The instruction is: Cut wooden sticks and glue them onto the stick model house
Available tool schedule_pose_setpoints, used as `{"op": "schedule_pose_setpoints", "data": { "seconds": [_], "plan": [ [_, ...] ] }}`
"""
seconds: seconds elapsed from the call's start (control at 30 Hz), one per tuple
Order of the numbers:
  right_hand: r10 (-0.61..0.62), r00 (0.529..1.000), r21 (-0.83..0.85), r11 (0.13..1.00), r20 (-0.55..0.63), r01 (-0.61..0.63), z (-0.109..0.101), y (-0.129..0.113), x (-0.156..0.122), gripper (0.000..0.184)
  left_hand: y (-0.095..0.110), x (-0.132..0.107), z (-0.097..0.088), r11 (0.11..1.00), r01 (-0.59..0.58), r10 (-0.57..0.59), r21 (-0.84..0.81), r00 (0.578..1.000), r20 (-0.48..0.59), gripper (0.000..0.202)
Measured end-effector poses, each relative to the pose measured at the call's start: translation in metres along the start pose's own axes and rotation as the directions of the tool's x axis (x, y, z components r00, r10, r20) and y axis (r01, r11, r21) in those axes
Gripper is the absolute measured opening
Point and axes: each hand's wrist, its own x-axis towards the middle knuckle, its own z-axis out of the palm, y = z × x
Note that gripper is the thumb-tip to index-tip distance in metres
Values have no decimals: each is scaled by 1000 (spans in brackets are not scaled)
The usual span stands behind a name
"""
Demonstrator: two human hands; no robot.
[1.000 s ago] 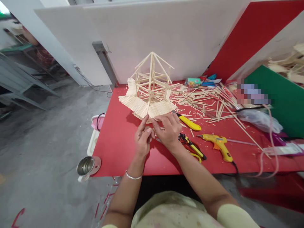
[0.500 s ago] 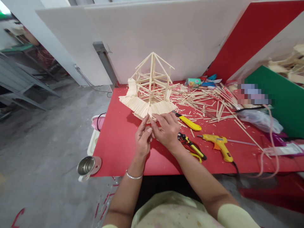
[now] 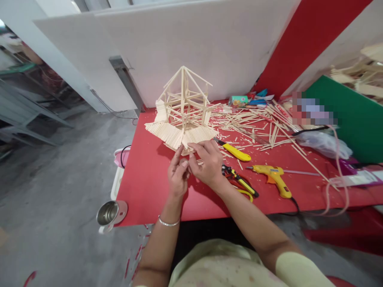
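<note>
Wooden sticks everywhere on my feed, and the main thing is the stick model point(image 3: 182, 107), standing on the red table point(image 3: 140, 191) over by the white board. My left hand point(image 3: 178, 171) has its index finger out at the model's near lower corner, and my right hand point(image 3: 208, 163) is right beside it, thumb and index close together. So it's a narrow pinch, but I honestly can't tell if either hand has a sliver of wood in it. The fingertips hide that spot.

Stuff that worries me: 2 hands crowding 1 corner. If either of them pushes too hard, I reckon a slat in that roof skirt could snap or pop loose, or the whole frame could skid back toward the board. The open sticks up top look flimsy, so a bumped knuckle might knock 1 out of line.

Then the clutter. The yellow cutter point(image 3: 237, 152) lies just beyond my right hand, its dark end near the model, so a careless swing could catch it. The pliers point(image 3: 243, 183) are near that wrist too. The glue gun point(image 3: 275, 172) points its nozzle my way; if it's hot (can't tell), reaching across could mean a burn, and a snagged cord point(image 3: 295, 205) could drag it.
</note>
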Motion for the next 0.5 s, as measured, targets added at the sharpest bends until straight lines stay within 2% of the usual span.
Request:
{"op": "schedule_pose_setpoints", "data": {
  "seconds": [0.17, 0.33, 0.5],
  "plan": [
    [41, 999, 68, 997, -23, -39, -1, 0, 0, 29, -1, 1, -1, 1000, -30, 30, 1, 999, 35, 57],
    [172, 985, 221, 962, -20, -163, -4, 3, 4, 8, -1, 1, -1, 998, -64, 63, 9, 995, 78, 58],
    [280, 959, 254, 926, 37, -280, -8, 9, 1, 15, 0, 1, -1, 997, -71, 70, 11, 995, 75, 58]
  ]
}}
